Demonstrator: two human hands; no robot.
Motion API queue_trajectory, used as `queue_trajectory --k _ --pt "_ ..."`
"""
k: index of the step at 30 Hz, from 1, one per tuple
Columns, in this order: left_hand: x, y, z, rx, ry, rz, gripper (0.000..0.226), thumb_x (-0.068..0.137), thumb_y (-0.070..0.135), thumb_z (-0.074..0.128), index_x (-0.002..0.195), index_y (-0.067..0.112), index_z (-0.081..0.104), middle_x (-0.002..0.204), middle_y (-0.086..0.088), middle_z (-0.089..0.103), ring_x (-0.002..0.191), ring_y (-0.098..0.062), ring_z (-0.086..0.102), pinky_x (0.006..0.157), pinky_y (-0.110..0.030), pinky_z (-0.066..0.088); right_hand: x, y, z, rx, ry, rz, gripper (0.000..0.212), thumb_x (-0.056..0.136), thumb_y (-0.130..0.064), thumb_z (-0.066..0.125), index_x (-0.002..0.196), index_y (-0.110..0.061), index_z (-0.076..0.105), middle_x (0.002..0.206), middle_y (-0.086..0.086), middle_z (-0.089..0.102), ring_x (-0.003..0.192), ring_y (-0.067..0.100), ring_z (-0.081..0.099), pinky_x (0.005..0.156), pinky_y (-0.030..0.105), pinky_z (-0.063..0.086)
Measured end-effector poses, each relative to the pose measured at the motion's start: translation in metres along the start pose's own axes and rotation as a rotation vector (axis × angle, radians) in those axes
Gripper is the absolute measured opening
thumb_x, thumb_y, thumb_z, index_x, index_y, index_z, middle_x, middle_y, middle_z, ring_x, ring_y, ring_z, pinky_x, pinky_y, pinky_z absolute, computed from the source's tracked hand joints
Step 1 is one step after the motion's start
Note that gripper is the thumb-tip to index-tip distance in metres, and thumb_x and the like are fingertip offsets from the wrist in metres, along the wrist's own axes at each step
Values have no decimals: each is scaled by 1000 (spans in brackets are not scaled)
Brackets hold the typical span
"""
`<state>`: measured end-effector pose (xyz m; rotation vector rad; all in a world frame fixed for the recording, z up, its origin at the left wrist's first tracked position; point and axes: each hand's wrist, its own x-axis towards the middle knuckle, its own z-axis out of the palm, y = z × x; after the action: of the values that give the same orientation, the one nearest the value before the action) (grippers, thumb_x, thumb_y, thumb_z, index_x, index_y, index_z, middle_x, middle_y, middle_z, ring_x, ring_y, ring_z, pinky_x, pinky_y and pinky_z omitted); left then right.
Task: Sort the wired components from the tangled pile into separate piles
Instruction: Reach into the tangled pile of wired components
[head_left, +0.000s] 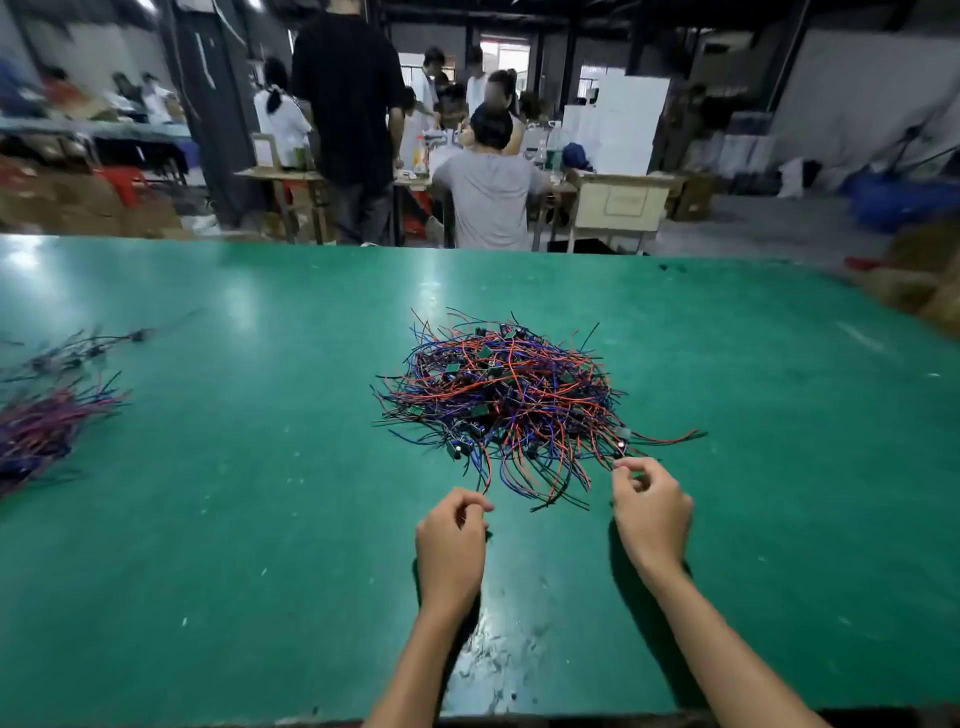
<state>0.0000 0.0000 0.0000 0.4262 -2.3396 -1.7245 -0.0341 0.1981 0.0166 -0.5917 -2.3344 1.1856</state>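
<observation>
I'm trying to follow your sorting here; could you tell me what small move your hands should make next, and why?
Probably draw the right hand gently back toward the table's near edge. Its fingers seem to pinch a wire end at the near right fringe of the tangled pile, so one component may slide free. The left hand appears to pinch a red wire too; sorted bundles lie far left.

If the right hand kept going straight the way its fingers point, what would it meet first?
Probably the loose red and black wire ends at the near right edge of the tangled pile; the right hand already sits at them, though contact is unclear.
</observation>
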Motion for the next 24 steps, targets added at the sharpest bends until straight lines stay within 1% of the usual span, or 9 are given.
queue_trajectory --k 3,6,8,11,16,19,21,22,24 --pt "6 -3 4 -41 15 -20 32 90 7 55 73 29 70 63 10 69 60 -19 67 55 -28 46 29 1 -5 -420 -148 77 26 85 -48 68 102 -28 69 100 3 68 104 31 66 84 34 47" --pt "11 -6 8 -100 36 -55 33 91 6 55 74 29 71 66 5 71 56 -17 64 52 -30 43 32 4 3 -576 -222 -8 42 95 -53 58 115 -17 64 121 10 64 111 36 64 90 39 48" --pt "14 -9 9 -93 51 -56 34 92 6 55 74 29 71 68 4 71 56 -16 64 51 -29 42 30 7 9 -599 -229 -32 47 100 -52 52 117 -10 62 121 13 61 111 37 63 91 42 48" --pt "14 -9 9 -77 55 -47 34 92 6 55 73 29 71 70 4 71 58 -19 65 50 -28 42 36 10 8 -651 -242 -19 43 104 -44 48 105 -5 65 116 15 64 107 36 64 88 40 50" --pt "12 -9 8 -90 71 -53 36 92 6 56 73 32 72 70 2 72 58 -14 66 53 -30 45 36 -3 1 -790 -287 -84 27 105 -34 49 102 -11 63 116 13 69 113 35 64 77 34 42" --pt "11 -10 9 -87 75 -27 37 92 7 57 73 35 72 69 3 72 58 -14 66 52 -30 46 39 -3 -5 -655 -293 5 25 105 -31 49 94 -11 60 106 16 69 107 37 66 71 35 37" --pt "10 -10 9 -78 76 -18 39 92 7 57 74 38 71 67 4 71 59 -17 67 53 -30 45 45 -1 -9 -312 -366 155 28 104 -22 49 86 -7 63 82 15 61 83 33 66 65 35 44" --pt "10 -10 10 -72 72 -15 40 92 6 57 74 39 71 67 5 71 60 -16 68 54 -31 47 49 -2 -11 -111 -425 248 27 103 -16 50 88 -3 68 71 10 54 64 26 59 56 31 47" --pt "12 -10 10 -55 69 -6 41 91 5 57 73 39 71 67 7 71 63 -12 69 59 -34 51 54 -4 -20 112 -474 388 25 100 -10 52 81 -7 67 59 3 44 44 12 34 42 22 31"
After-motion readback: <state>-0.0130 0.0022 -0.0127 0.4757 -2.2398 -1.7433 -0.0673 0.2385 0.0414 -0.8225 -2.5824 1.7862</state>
